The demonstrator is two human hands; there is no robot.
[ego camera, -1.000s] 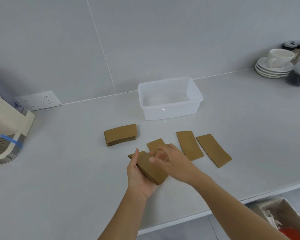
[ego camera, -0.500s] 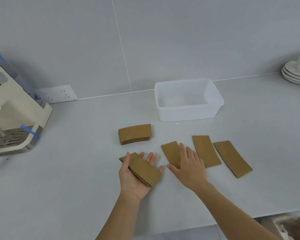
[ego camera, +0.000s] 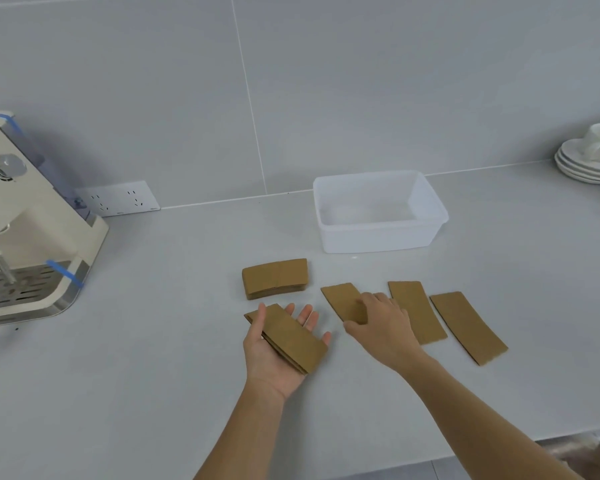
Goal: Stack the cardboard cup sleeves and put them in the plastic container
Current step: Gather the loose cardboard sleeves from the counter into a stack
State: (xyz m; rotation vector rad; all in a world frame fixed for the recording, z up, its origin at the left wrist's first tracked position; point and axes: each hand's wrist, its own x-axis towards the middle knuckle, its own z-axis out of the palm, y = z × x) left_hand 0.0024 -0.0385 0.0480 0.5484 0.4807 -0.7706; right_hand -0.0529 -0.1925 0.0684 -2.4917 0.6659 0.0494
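My left hand [ego camera: 274,358] lies palm up, holding a small stack of brown cardboard sleeves [ego camera: 291,339] with the thumb on its left edge. My right hand [ego camera: 383,327] rests palm down on a single flat sleeve [ego camera: 342,299] on the counter, fingers curling at its near end. To the right of it lie two more single sleeves [ego camera: 418,311], [ego camera: 468,327]. A thicker stack of sleeves [ego camera: 274,278] sits behind my left hand. The translucent plastic container [ego camera: 378,237] stands farther back, with nothing inside.
A cream coffee machine [ego camera: 32,230] stands at the left with a wall socket [ego camera: 118,199] beside it. Stacked white saucers with a cup [ego camera: 589,161] sit at the far right. The counter's front edge runs along the bottom right, a bin [ego camera: 582,455] below it.
My right hand left the stack in my left hand and came down on the nearest single sleeve, its fingers now curling over it. The view shifted left.
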